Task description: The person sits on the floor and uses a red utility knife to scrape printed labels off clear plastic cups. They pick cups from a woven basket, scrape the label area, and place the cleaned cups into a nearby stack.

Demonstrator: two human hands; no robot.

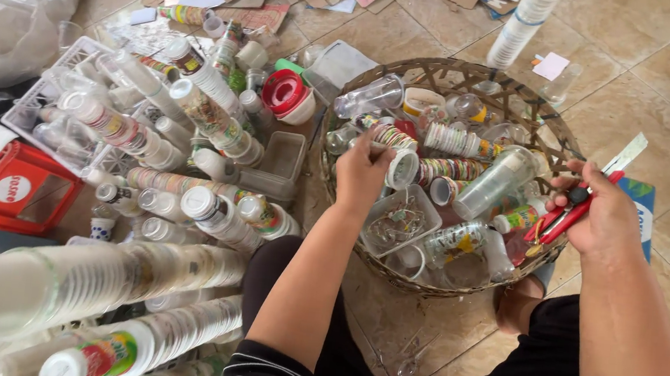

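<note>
Woven basket [557, 128]; left hand [361, 174] apparently pinches a cup [402, 168], right hand [597, 216] clasps red scissors [569, 211].

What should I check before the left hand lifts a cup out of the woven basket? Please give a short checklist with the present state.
1. Left hand is on a cup: ok, its fingers touch a small white cup in the woven basket.
2. Grip closed around the cup: cannot tell, the palm hides it.
3. Right hand kept out of the way: ok, it rests at the basket's right rim.
4. Red scissors held safely: ok, gripped in the right hand.
5. Neighbouring cups loose, not tangled: cannot tell, they lie piled together.
</note>
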